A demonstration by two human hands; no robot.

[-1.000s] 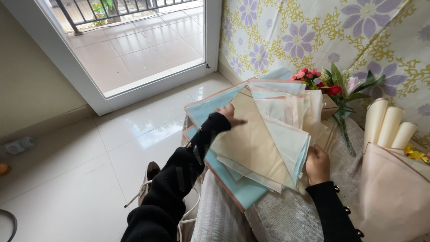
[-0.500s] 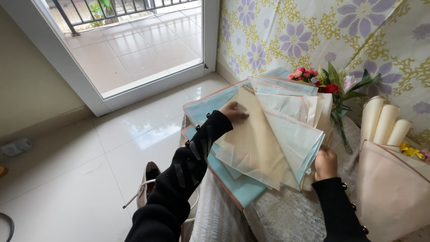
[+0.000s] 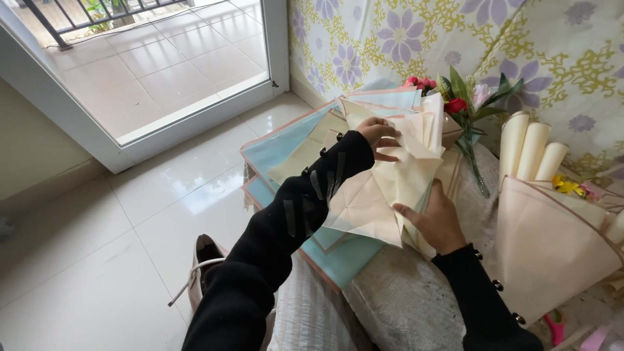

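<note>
Single head-worn view, looking steeply down, close over table edge, floor beyond

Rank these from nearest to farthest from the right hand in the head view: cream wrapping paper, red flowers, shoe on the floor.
1. Cream wrapping paper: held by the right hand.
2. Red flowers: behind it, by the wall.
3. Shoe: far left, on the floor.
</note>
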